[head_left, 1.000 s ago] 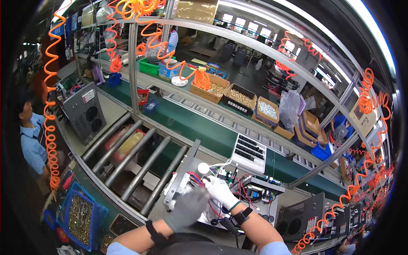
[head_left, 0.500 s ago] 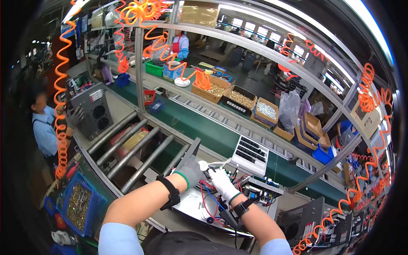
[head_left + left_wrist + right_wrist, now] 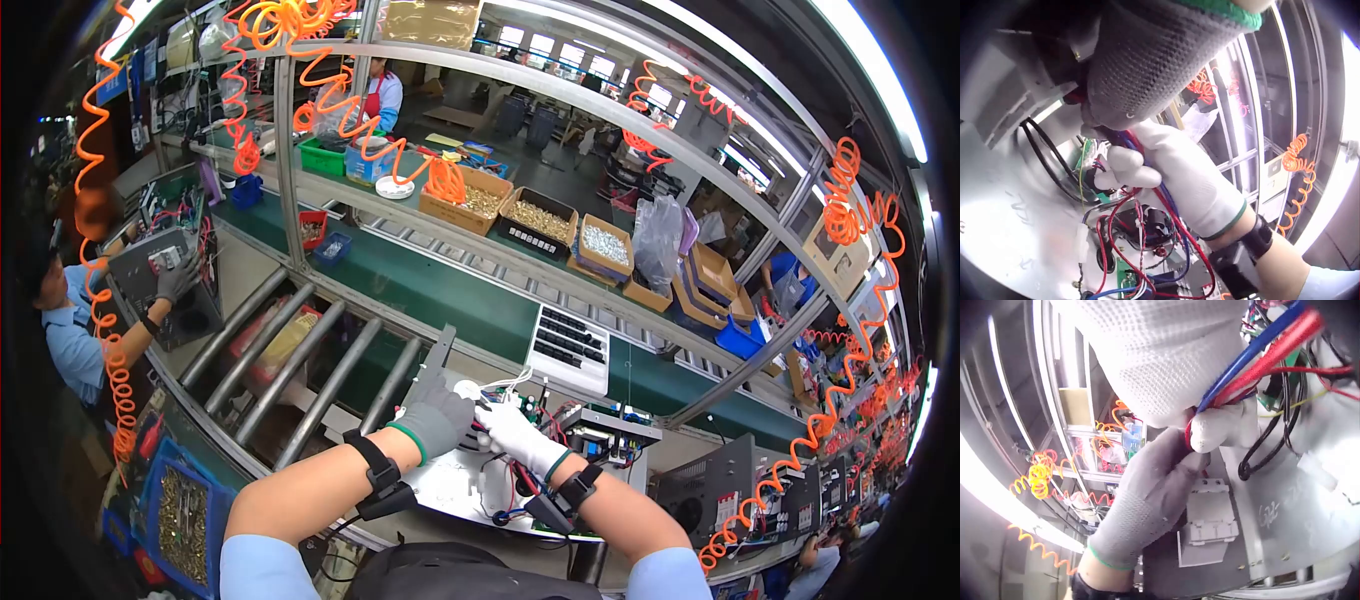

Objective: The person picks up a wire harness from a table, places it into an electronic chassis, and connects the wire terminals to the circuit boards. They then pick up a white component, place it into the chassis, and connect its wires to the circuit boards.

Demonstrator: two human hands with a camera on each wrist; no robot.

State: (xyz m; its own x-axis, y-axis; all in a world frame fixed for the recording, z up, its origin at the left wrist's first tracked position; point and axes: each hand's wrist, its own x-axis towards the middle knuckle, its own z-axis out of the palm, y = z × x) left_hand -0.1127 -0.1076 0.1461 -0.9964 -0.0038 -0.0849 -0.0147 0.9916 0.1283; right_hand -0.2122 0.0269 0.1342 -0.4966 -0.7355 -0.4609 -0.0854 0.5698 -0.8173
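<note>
An open metal chassis (image 3: 455,480) with circuit boards and loose wires lies in front of me. My right hand (image 3: 510,432), in a white glove (image 3: 1175,178), grips a bundle of red and blue wires (image 3: 1147,187) above the chassis floor (image 3: 1010,231). My left hand (image 3: 438,420), in a grey glove (image 3: 1150,497), meets it from the left and pinches the same wires (image 3: 1260,356) at the right thumb. A white connector block (image 3: 1210,519) sits on the metal below the left hand. What the wires join to is hidden by the gloves.
Steel roller bars (image 3: 300,370) lie to the left and a green belt (image 3: 440,295) with a white slotted panel (image 3: 565,345) behind. Boxes of screws (image 3: 540,225) line the shelf. A person at far left handles a grey unit (image 3: 170,285). A blue parts bin (image 3: 185,510) sits low left.
My left hand has left the near side of the chassis and come up to the wires beside my right hand. The person at far left has taken hold of the grey unit and tilted it.
</note>
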